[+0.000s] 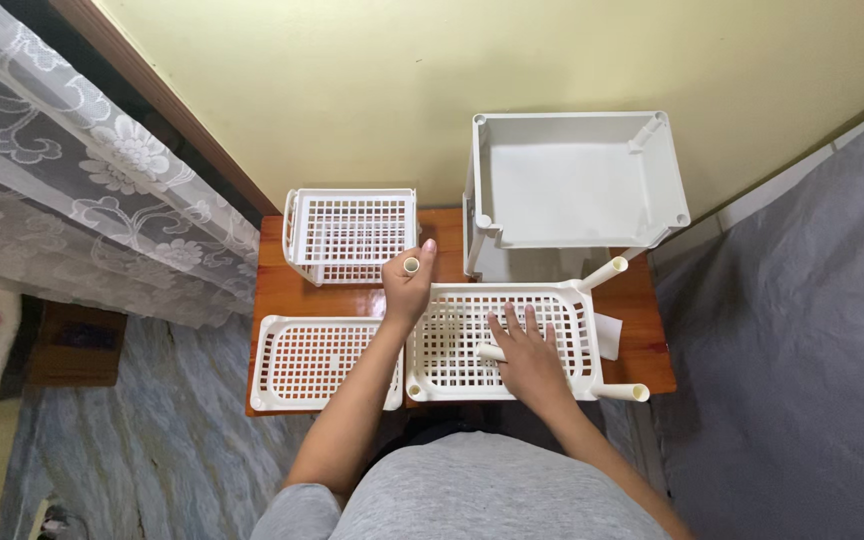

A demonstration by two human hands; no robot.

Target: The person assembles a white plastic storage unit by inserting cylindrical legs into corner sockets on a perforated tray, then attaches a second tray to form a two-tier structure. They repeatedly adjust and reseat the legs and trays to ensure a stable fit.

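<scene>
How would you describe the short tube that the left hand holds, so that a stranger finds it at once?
Start at the wooden table against the yellow wall. Above the corner where the three white lattice baskets meet, the left hand holds one cream plastic tube upright. Unlike the other tubes, it is fitted into no basket, and its open end faces the camera.

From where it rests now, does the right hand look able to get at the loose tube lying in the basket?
Probably yes: the right hand lies flat in the white basket, the loose tube right at its thumb, nothing between them.
</scene>
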